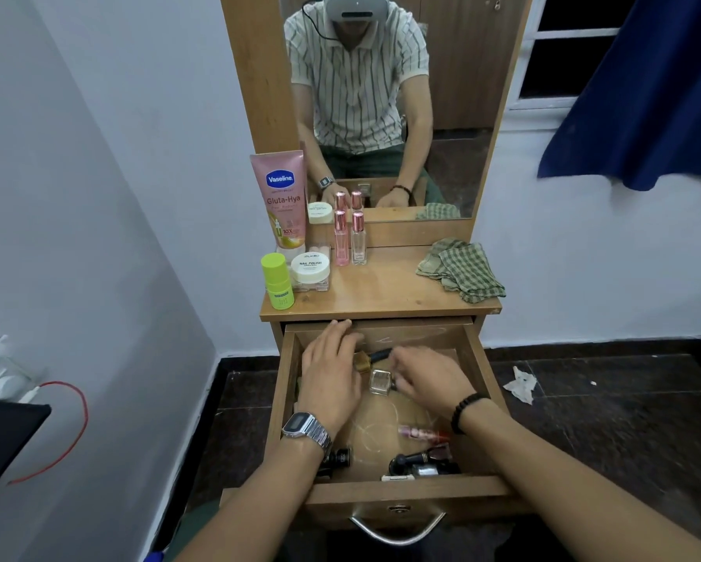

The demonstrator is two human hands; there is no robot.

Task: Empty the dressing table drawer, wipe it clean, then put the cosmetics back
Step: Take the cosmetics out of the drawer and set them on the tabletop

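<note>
Both hands (332,375) deep in the drawer (405,494) — fingers loosely spread, grip unclear; several cosmetics (421,464) left, cloth (462,269) unused

Both hands reach forward: left (331,371) flat, right (425,377) fingers curled.

A blue curtain (641,95) hangs right; crumpled tissue (521,385) lies on the floor.

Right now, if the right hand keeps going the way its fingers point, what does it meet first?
Probably the clear square bottle right at the right hand's fingertips; it may already be touching, depth unclear.
</note>
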